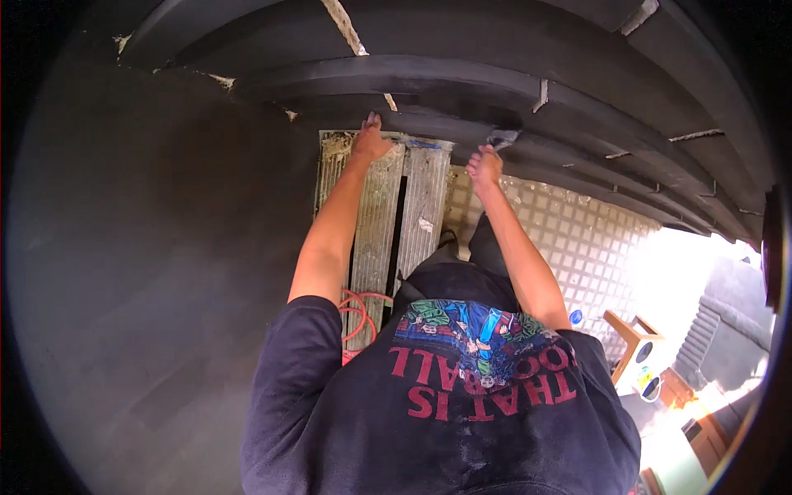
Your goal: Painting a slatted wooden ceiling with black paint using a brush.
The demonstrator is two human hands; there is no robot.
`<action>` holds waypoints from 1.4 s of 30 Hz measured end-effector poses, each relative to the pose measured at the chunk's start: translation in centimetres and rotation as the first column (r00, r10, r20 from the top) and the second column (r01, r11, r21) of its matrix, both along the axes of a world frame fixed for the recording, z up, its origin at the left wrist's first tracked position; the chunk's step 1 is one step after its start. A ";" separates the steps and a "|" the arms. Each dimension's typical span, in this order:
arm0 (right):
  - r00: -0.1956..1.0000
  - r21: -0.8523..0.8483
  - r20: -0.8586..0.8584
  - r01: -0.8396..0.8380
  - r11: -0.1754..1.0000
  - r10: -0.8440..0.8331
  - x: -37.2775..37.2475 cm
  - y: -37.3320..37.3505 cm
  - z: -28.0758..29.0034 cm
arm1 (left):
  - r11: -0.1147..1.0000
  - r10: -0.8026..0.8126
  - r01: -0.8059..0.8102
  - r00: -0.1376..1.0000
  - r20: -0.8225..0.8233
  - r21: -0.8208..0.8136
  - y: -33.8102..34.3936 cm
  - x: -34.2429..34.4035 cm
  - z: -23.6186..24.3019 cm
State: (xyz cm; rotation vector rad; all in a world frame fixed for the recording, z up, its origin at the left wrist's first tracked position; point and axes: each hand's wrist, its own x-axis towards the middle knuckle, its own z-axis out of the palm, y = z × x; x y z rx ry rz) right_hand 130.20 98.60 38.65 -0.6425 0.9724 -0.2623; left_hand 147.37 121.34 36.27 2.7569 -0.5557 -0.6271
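My right hand (pixel 485 167) grips a scraper (pixel 502 139) with a flat blade, held against the dark curved stepped surface (pixel 462 108). My left hand (pixel 370 140) reaches to that same surface just above the top end of a worn, ribbed plank platform (pixel 419 214). Its fingers are extended, with the tips at or near the dark face, and nothing shows in them. Pale narrow gaps (pixel 391 102) cut across the dark bands near both hands. A blue strip (pixel 425 145) lies along the planks' top edge.
A dark smooth wall (pixel 157 289) fills the left. Below the planks are a tiled floor (pixel 561 239) and a red hose (pixel 356 326). At lower right stand a wooden box-like object (pixel 635 355), a small blue item (pixel 575 317) and other items in bright light.
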 end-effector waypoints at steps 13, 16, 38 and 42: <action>0.742 -0.748 -0.612 -0.655 0.105 0.272 1.4 6.5 3.5 | 0.964 0.044 -0.003 0.988 -0.150 0.265 2.4 2.7 0.7; 0.779 -0.793 -0.591 -0.609 0.030 0.208 0.1 2.1 5.1 | 0.982 0.041 -0.011 0.987 -0.157 0.190 2.5 2.7 0.7; 0.922 -0.915 -0.386 -0.386 0.115 0.031 0.3 5.5 11.5 | 0.980 0.072 -0.053 0.993 -0.096 0.191 1.0 1.2 1.9; 0.894 -0.894 -0.413 -0.434 0.107 0.176 2.6 9.3 11.9 | 0.981 0.067 -0.041 0.989 -0.132 0.189 0.7 1.2 2.2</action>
